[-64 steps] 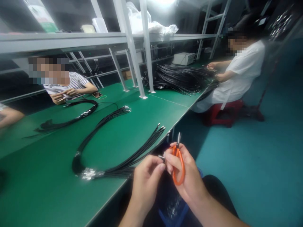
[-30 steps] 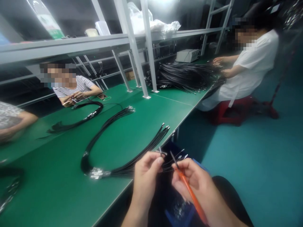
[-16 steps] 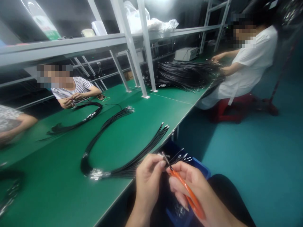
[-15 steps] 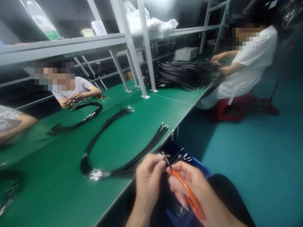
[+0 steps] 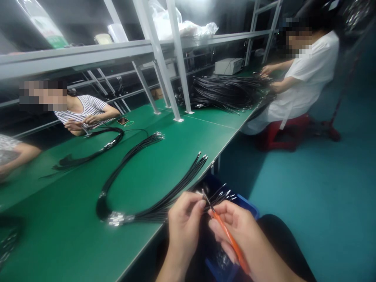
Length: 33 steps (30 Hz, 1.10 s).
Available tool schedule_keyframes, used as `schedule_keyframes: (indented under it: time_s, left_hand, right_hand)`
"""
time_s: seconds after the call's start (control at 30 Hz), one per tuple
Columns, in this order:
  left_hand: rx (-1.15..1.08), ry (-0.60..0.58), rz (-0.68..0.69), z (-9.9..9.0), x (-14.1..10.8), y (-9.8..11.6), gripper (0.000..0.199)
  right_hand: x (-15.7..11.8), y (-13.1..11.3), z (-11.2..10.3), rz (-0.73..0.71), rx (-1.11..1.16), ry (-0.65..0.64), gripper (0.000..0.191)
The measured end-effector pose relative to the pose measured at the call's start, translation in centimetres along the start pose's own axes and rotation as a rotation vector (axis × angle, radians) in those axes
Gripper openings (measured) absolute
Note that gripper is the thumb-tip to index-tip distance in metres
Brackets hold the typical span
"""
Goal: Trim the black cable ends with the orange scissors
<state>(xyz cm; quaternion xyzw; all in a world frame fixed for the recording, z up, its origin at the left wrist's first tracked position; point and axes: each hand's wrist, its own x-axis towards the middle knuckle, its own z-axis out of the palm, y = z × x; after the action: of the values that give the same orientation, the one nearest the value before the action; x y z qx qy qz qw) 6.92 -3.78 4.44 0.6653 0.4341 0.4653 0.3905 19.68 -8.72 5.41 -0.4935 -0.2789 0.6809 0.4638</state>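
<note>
My right hand (image 5: pixel 235 227) is wrapped round the orange handles of a cutting tool (image 5: pixel 230 237), whose metal tip points up and left to my left fingertips. My left hand (image 5: pixel 186 219) is closed in a pinch at that tip; what it pinches is too small to make out. Both hands are just off the table's near edge, over a blue bin (image 5: pixel 248 205) from which black cables with silver ends stick out. Left of my hands, a curved bundle of black cables (image 5: pixel 117 168) lies on the green table (image 5: pixel 67 227).
Across the table a person in a striped top (image 5: pixel 94 105) handles cables. Another person in white (image 5: pixel 311 74) sits at the far right by a big cable pile (image 5: pixel 223 92). Shelf posts (image 5: pixel 180 62) stand on the table. A third person's arm shows at far left.
The view has shifted slightly. The person in the striped top has turned their head and moved their hands apart a little. My hands keep nearly the same pose, with the tool's handles looking closer together.
</note>
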Motion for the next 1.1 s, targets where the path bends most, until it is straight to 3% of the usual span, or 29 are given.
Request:
schedule_keyframes:
  time_s: [0.17, 0.27, 0.57, 0.8, 1.1]
  left_hand:
    - [0.008, 0.072, -0.019, 0.4, 0.2, -0.3, 0.006]
    - [0.034, 0.110, -0.004, 0.6, 0.2, -0.5, 0.005]
    - [0.200, 0.083, 0.156, 0.8, 0.0, -0.5, 0.008]
    - [0.210, 0.076, 0.151, 0.9, -0.2, -0.7, 0.008]
    - [0.223, 0.100, 0.138, 1.3, 0.2, -0.7, 0.007]
  right_hand:
    - [-0.4, 0.7, -1.0, -0.080, 0.008, -0.026, 0.034]
    - [-0.5, 0.8, -1.1, -0.048, 0.000, -0.057, 0.032]
    - [0.4, 0.0, -0.3, -0.007, -0.086, 0.068, 0.019]
    - [0.5, 0.1, -0.5, 0.001, -0.098, 0.089, 0.020]
    - [-0.4, -0.3, -1.2, -0.029, -0.273, 0.029, 0.013]
